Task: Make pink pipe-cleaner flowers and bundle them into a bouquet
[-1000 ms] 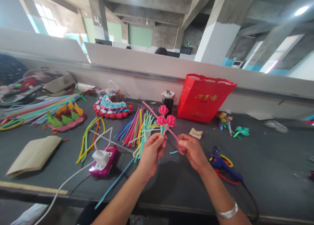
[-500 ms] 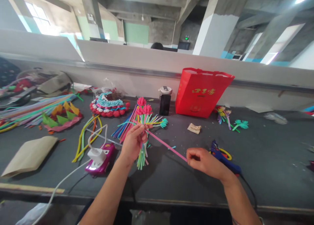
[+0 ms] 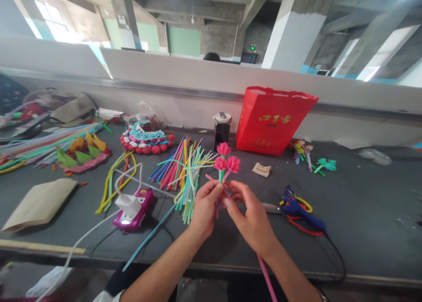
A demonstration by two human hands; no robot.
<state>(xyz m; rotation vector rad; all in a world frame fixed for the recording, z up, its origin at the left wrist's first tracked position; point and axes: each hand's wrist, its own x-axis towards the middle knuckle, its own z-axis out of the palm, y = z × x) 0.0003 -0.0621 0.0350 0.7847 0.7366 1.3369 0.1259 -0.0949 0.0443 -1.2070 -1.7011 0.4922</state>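
Observation:
My left hand [image 3: 207, 207] is closed around the stems of a small bunch of pink flowers [image 3: 227, 161], holding it upright above the table. Against those stems, the fingers of my right hand [image 3: 249, 209] pinch a long pink pipe cleaner [image 3: 267, 278]. Its far length trails down past my right wrist, while the part between my fingers is mostly hidden. Left of my left hand lies a spread of cut pipe cleaners [image 3: 178, 163] in many colours, and a blue pipe cleaner [image 3: 148, 240] runs toward the front edge.
A blue glue gun [image 3: 301, 212] lies on the right, with scissors [image 3: 272, 208] beside it. Behind stand a red bag [image 3: 277, 121] and a cup [image 3: 222, 126]. A purple power strip [image 3: 133, 212] with a white plug sits left. Flower pieces [image 3: 326, 164] lie at right.
Both hands have come together around the stems, the right moving left and the left moving right with the flowers. The pink pipe cleaner, earlier stretched between them, now trails under my right wrist.

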